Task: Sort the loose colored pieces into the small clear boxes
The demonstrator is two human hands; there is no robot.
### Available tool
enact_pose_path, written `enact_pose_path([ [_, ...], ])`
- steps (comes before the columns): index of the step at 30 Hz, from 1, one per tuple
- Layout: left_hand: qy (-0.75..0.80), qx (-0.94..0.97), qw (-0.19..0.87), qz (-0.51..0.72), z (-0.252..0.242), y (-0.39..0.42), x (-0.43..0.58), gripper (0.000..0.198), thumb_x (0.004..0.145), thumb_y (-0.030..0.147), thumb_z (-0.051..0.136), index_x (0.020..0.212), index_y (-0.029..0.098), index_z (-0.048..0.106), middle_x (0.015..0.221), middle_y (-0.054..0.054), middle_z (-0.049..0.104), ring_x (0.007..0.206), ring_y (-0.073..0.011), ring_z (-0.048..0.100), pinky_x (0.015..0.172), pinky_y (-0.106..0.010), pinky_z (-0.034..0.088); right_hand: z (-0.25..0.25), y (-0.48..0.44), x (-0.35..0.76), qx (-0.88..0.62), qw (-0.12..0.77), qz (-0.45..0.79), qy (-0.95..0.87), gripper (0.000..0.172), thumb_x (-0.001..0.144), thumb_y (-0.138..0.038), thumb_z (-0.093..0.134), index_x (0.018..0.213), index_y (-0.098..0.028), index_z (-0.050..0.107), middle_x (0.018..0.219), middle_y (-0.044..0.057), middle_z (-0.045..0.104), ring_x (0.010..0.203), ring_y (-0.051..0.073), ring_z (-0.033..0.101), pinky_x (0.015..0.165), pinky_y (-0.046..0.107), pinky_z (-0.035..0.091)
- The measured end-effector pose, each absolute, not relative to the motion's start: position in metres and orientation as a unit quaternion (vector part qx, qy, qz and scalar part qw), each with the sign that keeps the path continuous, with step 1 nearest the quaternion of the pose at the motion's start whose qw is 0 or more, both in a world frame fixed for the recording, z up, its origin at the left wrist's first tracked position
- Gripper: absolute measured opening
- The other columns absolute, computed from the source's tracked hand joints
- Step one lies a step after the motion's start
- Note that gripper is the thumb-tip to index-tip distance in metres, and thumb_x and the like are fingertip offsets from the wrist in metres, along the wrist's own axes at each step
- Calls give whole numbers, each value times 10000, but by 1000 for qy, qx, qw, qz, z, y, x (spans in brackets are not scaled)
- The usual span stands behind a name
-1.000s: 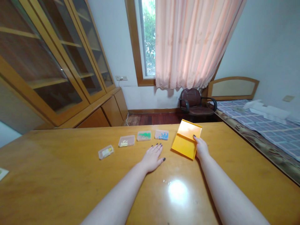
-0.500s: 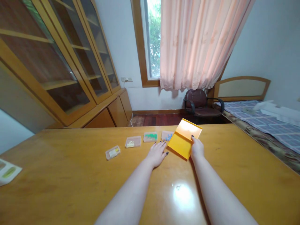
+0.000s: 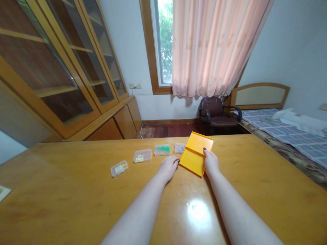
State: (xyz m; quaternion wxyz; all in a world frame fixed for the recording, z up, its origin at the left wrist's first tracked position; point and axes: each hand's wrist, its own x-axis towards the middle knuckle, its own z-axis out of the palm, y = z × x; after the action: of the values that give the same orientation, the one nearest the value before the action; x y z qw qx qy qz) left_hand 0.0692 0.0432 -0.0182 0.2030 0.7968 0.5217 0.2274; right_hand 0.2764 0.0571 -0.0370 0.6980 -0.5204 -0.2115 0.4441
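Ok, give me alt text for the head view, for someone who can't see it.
A person's right hand holds a yellow tray at a wooden table, with the left hand at its left edge. Four small clear boxes form a row, the rightmost box, with blue pieces, partly hidden behind the tray.

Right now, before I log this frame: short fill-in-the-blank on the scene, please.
1. The yellow tray partly hides a clear plastic container whose small pieces are coloured ____.
2. Next in the row to the left, a clear plastic container holds small pieces coloured ____.
3. The thumb lying over the yellow tray's face belongs to the person's ____ hand.

Missing words: blue; green; right.
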Motion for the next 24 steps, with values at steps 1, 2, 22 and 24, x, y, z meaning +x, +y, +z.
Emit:
enact_pose_path([
  [1, 525, 798, 196, 222, -18, 43, 69, 277, 843, 224, 418, 1032, 218, 621, 1076, -27, 631, 1010, -169, 536, 915, -283, 385, -37, 57, 277, -527, 701, 435, -204, 246, 634, -323, 658, 818, -161, 640, 749, 28, 709, 679, 213, 668, 545, 284, 544],
  [2, 527, 800, 187, 216, -18, 43, 68, 277, 838, 208, 421, 1026, 218, 625, 1076, -27, 631, 1012, -168, 533, 916, -282, 381, -36, 58, 278, -532, 704, 428, -197, 233, 637, -317, 653, 810, -162, 638, 736, 23, 707, 672, 211, 667, 539, 282, 542],
  [22, 614, 770, 106, 138, -9, 39, 71, 118, 810, 255, 527, 840, 213, 633, 891, -25, 646, 899, -190, 542, 769, -286, 376, -36, 58, 277, -550, 699, 415, -192, 210, 641, -314, 637, 790, -165, 634, 702, 15, 704, 638, 197, 661, 514, 261, 522],
  [24, 608, 775, 104, 138, -11, 39, 70, 113, 811, 252, 529, 845, 216, 630, 888, -27, 645, 892, -188, 542, 771, -290, 372, -35, 58, 277, -546, 701, 418, -188, 208, 645, -317, 632, 791, -169, 630, 722, 18, 705, 654, 201, 662, 524, 270, 528],
])
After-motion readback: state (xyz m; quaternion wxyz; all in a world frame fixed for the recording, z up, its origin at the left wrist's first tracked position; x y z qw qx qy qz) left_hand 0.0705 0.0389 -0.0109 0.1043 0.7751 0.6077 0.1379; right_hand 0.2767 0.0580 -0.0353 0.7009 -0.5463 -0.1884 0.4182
